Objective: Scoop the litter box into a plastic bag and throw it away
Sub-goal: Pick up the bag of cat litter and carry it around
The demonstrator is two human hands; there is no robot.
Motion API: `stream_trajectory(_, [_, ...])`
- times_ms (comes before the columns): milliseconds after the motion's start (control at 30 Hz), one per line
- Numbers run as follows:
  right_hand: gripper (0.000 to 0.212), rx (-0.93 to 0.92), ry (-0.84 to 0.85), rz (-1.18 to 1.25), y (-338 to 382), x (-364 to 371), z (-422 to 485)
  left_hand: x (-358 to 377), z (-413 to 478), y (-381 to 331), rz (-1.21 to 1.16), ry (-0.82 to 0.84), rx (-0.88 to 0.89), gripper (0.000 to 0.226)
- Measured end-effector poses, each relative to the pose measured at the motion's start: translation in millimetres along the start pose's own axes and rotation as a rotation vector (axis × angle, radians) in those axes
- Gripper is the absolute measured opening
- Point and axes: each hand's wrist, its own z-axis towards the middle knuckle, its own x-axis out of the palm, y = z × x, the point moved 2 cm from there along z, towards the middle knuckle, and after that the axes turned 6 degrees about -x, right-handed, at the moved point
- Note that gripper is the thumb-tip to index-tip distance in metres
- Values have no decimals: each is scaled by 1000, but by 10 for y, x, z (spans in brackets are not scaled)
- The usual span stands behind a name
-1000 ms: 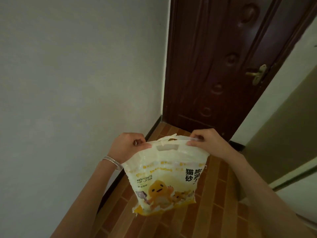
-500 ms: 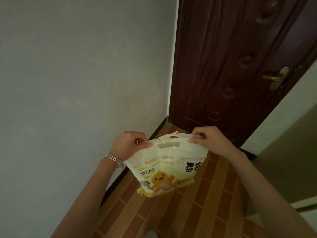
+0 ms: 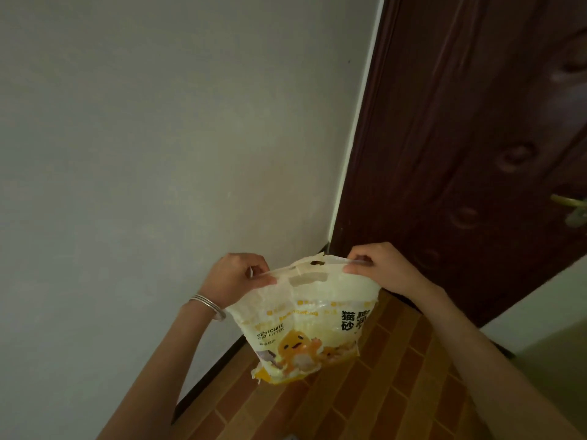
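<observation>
The plastic bag (image 3: 305,325), a pale sack printed BENTONITE CAT LITTER with a yellow cartoon figure, hangs in the air above the brick-patterned floor (image 3: 349,404). It is near the floor's far corner, where the grey wall (image 3: 158,154) meets the dark wooden door (image 3: 460,154). The left grip (image 3: 236,276), a bare hand, is closed, with thumb and curled fingers pinching the left end of the bag's top edge; silver bangles (image 3: 208,304) sit at that wrist. The right grip (image 3: 378,269) pinches the right end the same way. The top strip is stretched between them, with a cut-out carrying slot just below it. The mouth gapes slightly at the middle and shows a small dark patch; what the bag holds cannot be made out. A brass door handle (image 3: 571,208) shows at the right.
</observation>
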Motion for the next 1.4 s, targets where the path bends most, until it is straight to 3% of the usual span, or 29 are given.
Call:
stream_trajectory(667, [18, -176, 151, 31, -862, -78, 2083, 178, 1447, 632, 76, -78, -220, 18])
stream_trajectory(933, [20, -289, 222, -22, -1349, -283, 2937, 457, 2002, 536, 138, -182, -432, 20])
stream_trajectory(1100, [18, -357, 311, -69, -1588, -287, 3332, 639, 2287, 569, 193, -163, -568, 23])
stream_trajectory(1400, [17, -343, 464, -73, -2047, 312, 3707, 1215, 2363, 944, 144, -101, -752, 20])
